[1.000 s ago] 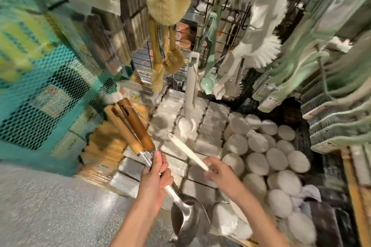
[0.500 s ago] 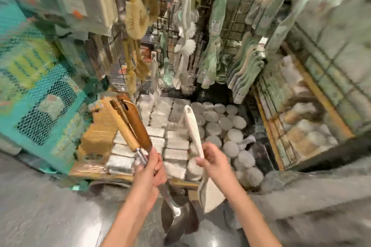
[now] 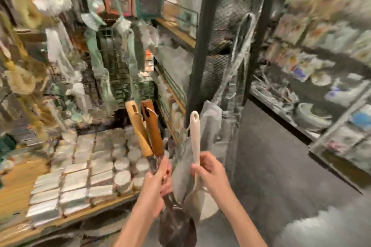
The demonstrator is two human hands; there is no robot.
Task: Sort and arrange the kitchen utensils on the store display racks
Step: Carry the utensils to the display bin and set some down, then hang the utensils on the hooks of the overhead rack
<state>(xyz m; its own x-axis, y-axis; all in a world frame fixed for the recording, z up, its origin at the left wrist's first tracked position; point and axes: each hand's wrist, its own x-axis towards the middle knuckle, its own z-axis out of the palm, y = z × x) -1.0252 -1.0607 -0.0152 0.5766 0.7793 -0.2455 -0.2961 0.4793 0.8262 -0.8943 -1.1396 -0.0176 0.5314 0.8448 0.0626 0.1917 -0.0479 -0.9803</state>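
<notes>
Your left hand (image 3: 158,182) holds a tight grip on two wooden-handled ladles (image 3: 149,132) (handles up); your right hand (image 3: 210,172) grips the white spatula (image 3: 195,136) upright, beside the shelf (image 3: 66,218).

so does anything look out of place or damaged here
Nothing looks damaged or spilled, though the frame is blurred. The left hand grips two wooden-handled utensils, the right hand a white utensil, handles up. None of these is on a rack yet.

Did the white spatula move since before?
Yes. The right hand turned the white spatula from slanting left over the wrapped blocks to upright, right of them.
</notes>
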